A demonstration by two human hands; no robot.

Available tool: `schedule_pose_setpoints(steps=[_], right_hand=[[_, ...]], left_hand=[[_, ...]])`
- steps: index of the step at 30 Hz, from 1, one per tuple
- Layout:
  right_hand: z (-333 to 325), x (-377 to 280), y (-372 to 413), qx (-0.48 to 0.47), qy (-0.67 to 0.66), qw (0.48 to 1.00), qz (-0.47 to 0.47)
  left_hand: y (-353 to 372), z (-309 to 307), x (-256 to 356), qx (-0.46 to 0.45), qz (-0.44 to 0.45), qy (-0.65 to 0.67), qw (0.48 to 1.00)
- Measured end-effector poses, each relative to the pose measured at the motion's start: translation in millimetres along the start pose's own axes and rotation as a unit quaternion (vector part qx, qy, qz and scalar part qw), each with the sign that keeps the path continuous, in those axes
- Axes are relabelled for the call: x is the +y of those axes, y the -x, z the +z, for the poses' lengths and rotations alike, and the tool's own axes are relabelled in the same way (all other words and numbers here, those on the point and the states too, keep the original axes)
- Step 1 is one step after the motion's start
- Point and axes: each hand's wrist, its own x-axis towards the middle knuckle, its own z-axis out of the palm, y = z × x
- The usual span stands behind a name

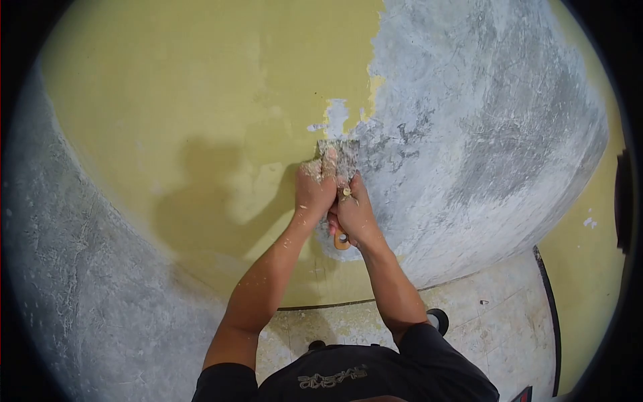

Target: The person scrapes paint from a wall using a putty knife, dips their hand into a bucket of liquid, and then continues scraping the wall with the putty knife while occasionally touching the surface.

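Observation:
Both hands are on a paint scraper [347, 155] whose wide, debris-covered blade lies against the wall, its edge pointing up. My right hand [356, 213] is closed around the wooden handle, and the handle's end with a hole sticks out below. My left hand [315, 189], dusted with flakes, presses at the blade's left side, one finger stretched along it. Just above the blade edge is a pale patch [337, 115] where the yellow paint [201, 80] is gone. Bare grey plaster [482, 134] spreads to the right of the hands.
Another scraped grey wall area [87, 288] is at the lower left. Below lies a tiled floor [475, 321] with scattered flakes. A dark round object [439, 320] is by my right elbow. A dark object [623, 201] is at the far right edge.

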Motion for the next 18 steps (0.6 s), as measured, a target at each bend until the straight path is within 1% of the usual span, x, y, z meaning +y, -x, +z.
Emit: schedule_pose_setpoints(steps=[1,2,4,5,6,8,9,10,11,12,14,15,16,17,18], right_hand=[[-3.0,4.6,-3.8,-0.003,0.01,1.0,-0.014],[0.3,-5.8,-8.2,-0.004,0.008,1.0,-0.019],[9.4,-36.8,-15.0,0.001,0.019,0.998,-0.061],[11.6,-48.2,-21.8,0.018,0.044,0.997,-0.061],[10.1,-52.1,-26.0,0.018,0.045,0.997,-0.062],[5.9,-55.6,-30.2,-0.016,-0.012,0.996,-0.083],[1.3,-48.7,-23.2,-0.017,-0.012,0.996,-0.085],[-5.2,-34.2,-10.0,-0.004,0.006,0.998,-0.064],[-11.2,-20.9,-0.9,0.009,0.022,0.999,-0.045],[-16.5,-8.8,6.4,0.009,0.02,0.999,-0.048],[-23.5,4.9,9.4,0.038,0.027,0.999,-0.013],[-24.0,5.1,1.7,0.038,0.053,0.997,-0.051],[-27.7,1.8,-5.8,0.04,0.052,0.997,-0.049],[-23.0,-21.1,-9.0,0.031,0.026,0.999,-0.034],[-20.4,-32.8,-8.0,0.021,0.002,1.0,-0.016]], left_hand=[[3.3,2.2,-3.1,-0.005,-0.042,-0.004,0.999],[-7.4,0.6,3.7,-0.005,-0.038,-0.005,0.999],[-33.9,-3.7,25.7,-0.068,-0.094,-0.018,0.993],[-46.0,-6.5,49.2,-0.071,-0.128,0.022,0.989],[-50.3,-4.8,53.0,-0.071,-0.128,0.024,0.989],[-54.1,-2.8,57.9,-0.062,-0.123,0.025,0.99],[-43.2,-0.8,50.5,-0.064,-0.132,0.051,0.988],[-25.4,4.8,34.4,-0.064,-0.127,0.052,0.988],[-5.4,12.6,13.5,-0.065,-0.099,0.017,0.993],[8.6,17.4,0.2,-0.065,-0.074,-0.02,0.995],[12.7,21.8,0.9,-0.064,-0.07,0.003,0.995],[14.1,22.2,4.8,-0.065,-0.074,0.025,0.995],[8.4,22.9,7.4,-0.068,-0.076,0.025,0.994],[-8.9,18.2,33.1,-0.094,-0.122,0.023,0.988],[-17.6,15.0,45.8,-0.119,-0.17,0.021,0.978]])
